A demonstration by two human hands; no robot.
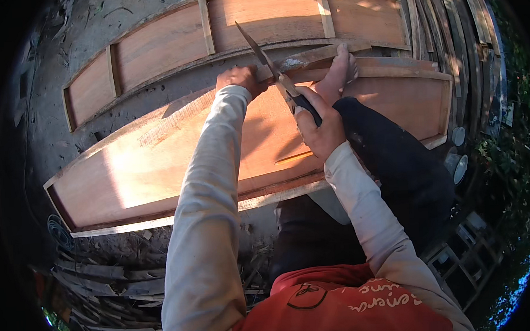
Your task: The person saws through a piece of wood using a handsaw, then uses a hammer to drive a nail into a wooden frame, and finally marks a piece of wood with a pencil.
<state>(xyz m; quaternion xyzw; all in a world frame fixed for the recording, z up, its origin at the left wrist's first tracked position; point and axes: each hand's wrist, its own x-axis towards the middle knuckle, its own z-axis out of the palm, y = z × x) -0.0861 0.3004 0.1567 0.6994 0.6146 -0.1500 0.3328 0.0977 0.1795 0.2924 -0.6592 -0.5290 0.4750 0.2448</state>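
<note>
My right hand (321, 123) is wrapped round the dark handle of a handsaw (258, 50). The saw's blade points away to the upper left and crosses a wooden strip (316, 56) close to its left end. At that end, my left hand (237, 81) grips the strip just left of the blade. My bare foot (336, 73) presses near the strip's right part. Beneath lies a long shallow wooden frame with a plywood panel (211, 162). An orange pencil (294, 158) rests on this panel, below my right hand.
A second framed panel (258, 21) with cross battens lies beyond. Long boards (451, 39) are stacked at the right, near metal cans (457, 164). Scrap wood strips (113, 284) pile up at the lower left, beside a coil of wire (59, 232).
</note>
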